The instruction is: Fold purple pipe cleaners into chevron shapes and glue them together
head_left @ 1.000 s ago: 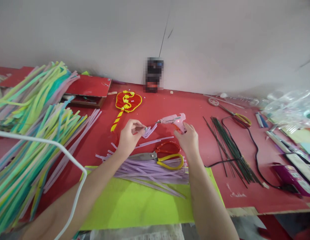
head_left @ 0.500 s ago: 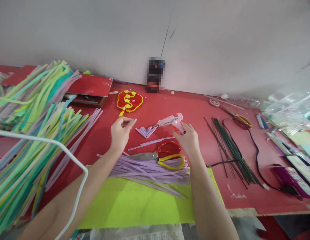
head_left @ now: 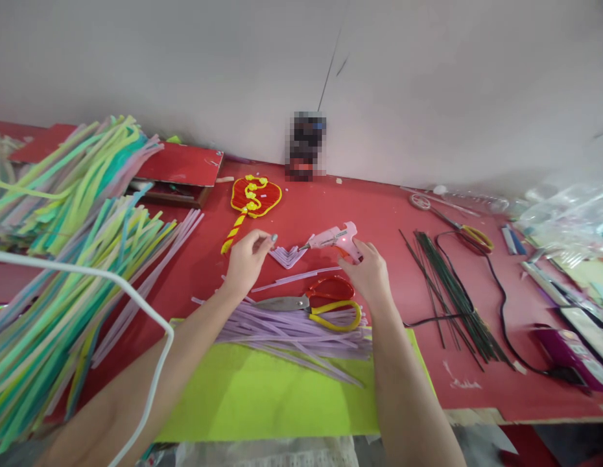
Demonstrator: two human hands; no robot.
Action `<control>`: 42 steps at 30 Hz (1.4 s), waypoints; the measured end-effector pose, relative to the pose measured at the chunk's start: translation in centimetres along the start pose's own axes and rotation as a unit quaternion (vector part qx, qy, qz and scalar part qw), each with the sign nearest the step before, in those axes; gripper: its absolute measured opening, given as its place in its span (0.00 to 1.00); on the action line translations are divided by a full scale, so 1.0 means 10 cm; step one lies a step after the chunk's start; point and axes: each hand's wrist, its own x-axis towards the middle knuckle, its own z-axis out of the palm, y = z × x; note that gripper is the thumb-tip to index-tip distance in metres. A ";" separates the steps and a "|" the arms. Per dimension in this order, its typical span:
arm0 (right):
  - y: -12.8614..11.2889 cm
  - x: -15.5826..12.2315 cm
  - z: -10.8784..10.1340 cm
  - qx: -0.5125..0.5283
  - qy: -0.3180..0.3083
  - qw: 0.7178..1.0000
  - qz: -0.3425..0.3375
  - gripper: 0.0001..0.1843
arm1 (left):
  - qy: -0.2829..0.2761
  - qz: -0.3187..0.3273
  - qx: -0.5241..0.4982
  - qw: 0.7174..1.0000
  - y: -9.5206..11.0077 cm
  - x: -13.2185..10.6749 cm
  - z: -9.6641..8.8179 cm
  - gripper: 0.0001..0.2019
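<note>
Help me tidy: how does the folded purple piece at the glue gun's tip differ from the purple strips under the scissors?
The folded purple piece is bent into stacked V shapes; the purple strips lie straight. The piece is one small item on the red table; the strips form a loose pile reaching the green mat. The scissors rest on the strips, not the piece. Both are lilac.

Bare red table [head_left: 379, 211] behind glue gun [head_left: 332, 237]; scissors [head_left: 306, 302] block near side.
</note>
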 end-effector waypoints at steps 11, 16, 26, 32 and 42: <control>-0.03 -0.02 0.00 -0.020 -0.031 0.999 0.001 0.26 | -0.104 0.117 0.170 0.973 -0.05 -0.08 0.11 0.09; -0.07 -0.05 0.01 -0.017 -0.040 0.999 -0.020 0.25 | -0.111 0.110 0.168 0.973 -0.06 -0.08 0.12 0.10; -0.09 -0.05 -0.05 -0.029 -0.026 0.999 -0.003 0.25 | -0.122 0.095 0.152 0.976 -0.06 -0.06 0.13 0.09; -0.06 -0.05 -0.03 -0.028 -0.038 0.999 -0.021 0.25 | -0.147 0.124 0.191 0.962 -0.05 -0.06 0.13 0.10; -0.09 -0.07 0.01 -0.025 -0.051 0.997 -0.043 0.23 | -0.151 0.097 0.178 0.968 -0.08 -0.07 0.14 0.10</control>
